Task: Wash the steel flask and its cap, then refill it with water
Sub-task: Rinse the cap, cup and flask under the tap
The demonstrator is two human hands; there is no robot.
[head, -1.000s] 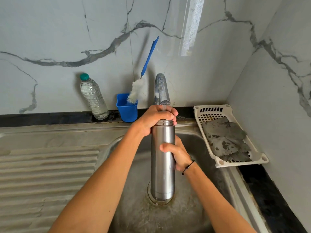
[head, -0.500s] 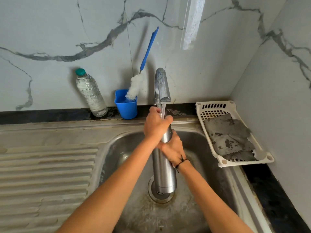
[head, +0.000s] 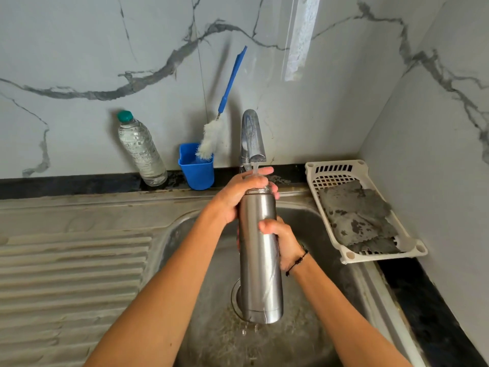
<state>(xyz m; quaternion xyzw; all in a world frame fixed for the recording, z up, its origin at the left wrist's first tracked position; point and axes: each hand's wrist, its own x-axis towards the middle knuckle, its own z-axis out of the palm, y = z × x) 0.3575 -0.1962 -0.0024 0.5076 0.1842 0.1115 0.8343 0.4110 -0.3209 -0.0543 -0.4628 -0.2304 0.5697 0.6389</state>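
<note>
A tall steel flask (head: 260, 263) stands upright in the air over the sink (head: 304, 215), its mouth right under the tap (head: 252, 139). Water runs from the tap onto the flask's top and drips off its base. My left hand (head: 238, 194) wraps round the top of the flask, fingers over the mouth. My right hand (head: 280, 239) grips the flask's middle from the right side. The cap is not in view.
A clear plastic bottle (head: 140, 149) with a green cap stands at the wall. A blue cup (head: 197, 168) holds a blue-handled bottle brush (head: 225, 107). A white basket (head: 344, 168) with a grey cloth (head: 357, 221) sits right of the sink. The ribbed drainboard (head: 68, 274) lies left.
The flask has been lifted upright again from a lower, tilted position. My right hand slid down from near the top to the flask's middle.
</note>
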